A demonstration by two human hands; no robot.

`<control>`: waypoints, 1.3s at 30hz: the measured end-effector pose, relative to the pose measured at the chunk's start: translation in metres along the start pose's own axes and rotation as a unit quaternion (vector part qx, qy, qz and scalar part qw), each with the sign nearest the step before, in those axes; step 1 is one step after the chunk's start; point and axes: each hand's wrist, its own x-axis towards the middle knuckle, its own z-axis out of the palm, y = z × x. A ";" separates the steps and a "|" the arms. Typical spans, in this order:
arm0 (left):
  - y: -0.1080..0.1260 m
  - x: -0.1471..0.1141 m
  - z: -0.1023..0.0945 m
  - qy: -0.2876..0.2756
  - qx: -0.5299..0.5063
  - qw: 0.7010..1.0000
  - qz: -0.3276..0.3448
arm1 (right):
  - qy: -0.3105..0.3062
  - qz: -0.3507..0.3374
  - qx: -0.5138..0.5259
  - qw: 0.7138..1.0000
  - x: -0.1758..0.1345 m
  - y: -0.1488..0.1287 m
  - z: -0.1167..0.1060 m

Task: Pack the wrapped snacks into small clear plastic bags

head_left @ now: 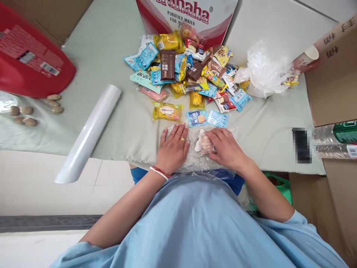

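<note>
Looks down on a cloth-covered table, with a white-and-red box at the far side and, before it, a heap of wrapped snacks, probably placed there so as to spare room by the front edge. To the left, also out of the way, finds a pale film roll, jutting at its near end over the front edge and pointing away and to the right. Before the wearer, shows clear film spread along the front edge and drooping over it. Rests the left hand palm down, apparently on the film's left part, with fingers extended and gripping nothing, likely to steady it. Bends the fingers of the right hand over a small pinkish packet; cannot tell whether pinching or only pressing. Just beyond the film, sets a yellow packet and two blue packets in a rough row, with long axes roughly parallel to the front edge. Places the pinkish packet on the film, near the front edge, partly covered by fingers, hence of uncertain long axis; shows beside it a white strip, pointing away from the front edge and slightly right.
</note>
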 end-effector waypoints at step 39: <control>-0.002 -0.001 0.000 0.019 -0.016 1.000 0.007 | -0.034 0.037 -0.018 0.999 0.027 -0.016 -0.005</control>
